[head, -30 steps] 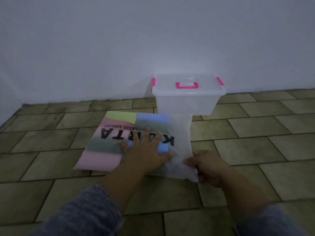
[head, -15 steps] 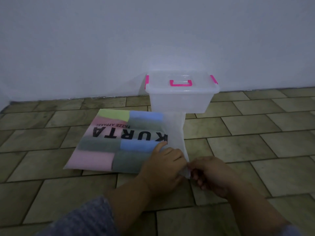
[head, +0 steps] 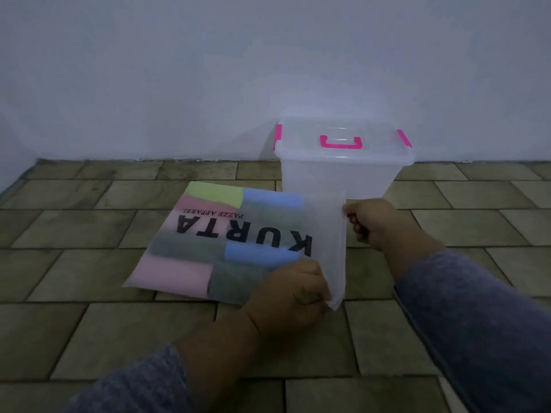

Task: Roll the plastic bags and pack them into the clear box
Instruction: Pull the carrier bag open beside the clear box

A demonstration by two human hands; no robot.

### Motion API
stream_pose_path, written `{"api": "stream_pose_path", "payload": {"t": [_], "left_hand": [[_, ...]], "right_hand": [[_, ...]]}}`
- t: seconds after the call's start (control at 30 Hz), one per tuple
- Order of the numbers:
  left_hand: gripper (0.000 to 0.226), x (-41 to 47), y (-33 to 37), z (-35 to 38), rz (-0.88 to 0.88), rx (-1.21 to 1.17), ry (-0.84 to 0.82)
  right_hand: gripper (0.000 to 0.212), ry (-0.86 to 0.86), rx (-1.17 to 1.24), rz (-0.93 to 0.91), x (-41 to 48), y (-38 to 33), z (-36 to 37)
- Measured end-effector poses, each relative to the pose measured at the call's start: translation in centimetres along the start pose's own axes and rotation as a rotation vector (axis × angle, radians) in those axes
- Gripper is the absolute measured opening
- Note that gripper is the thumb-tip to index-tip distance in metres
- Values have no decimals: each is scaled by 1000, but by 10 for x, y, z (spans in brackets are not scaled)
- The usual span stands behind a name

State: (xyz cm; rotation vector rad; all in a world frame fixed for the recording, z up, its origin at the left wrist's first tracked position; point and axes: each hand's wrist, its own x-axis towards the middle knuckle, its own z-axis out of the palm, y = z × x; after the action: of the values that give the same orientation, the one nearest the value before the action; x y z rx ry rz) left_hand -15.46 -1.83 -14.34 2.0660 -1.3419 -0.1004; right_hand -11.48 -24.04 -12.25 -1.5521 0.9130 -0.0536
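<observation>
Plastic bag, printed with pastel blocks and the word KURTA, lay on the tiled floor, its lettering upside down to the camera. Its plain translucent strip ran along the right side, stretched between the two hands. The left hand had its fingers curled tight and pinched the near right corner of that strip. The right hand pinched the far right corner between thumb and bent fingers, just in front of the clear box.

Half a second earlier both hands had been bunched together at the near right corner. Since then the right hand had travelled along the edge to its far end, while the left had stayed at the near corner. A full second earlier the left hand had lain flat on the print with fingers spread; that flat press had given way to a pinch.

The box stood against the pale wall, at the bag's far right, with its lid on and pink latches at both ends. A pink handle lay on top. Grey-blue sleeves covered both forearms.
</observation>
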Motion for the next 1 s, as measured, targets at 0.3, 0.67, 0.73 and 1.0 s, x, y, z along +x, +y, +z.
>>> {"api": "stream_pose_path", "payload": {"t": [0.3,0.67,0.73,1.0], "left_hand": [[33,16,-3,-21,-232,-192,-423],[46,123,-10,-25,-755,-83,-460],[33,126,-9,-19,-663,132,-495],[8,59,-53,-79,-1021,-1044,186]], "right_hand": [[21,-3,295,-12,24,9,11],[17,-336,218,-13,-97,65,5],[19,-227,192,-56,-99,61,9],[22,61,-455,-280,-97,76,-3]]}}
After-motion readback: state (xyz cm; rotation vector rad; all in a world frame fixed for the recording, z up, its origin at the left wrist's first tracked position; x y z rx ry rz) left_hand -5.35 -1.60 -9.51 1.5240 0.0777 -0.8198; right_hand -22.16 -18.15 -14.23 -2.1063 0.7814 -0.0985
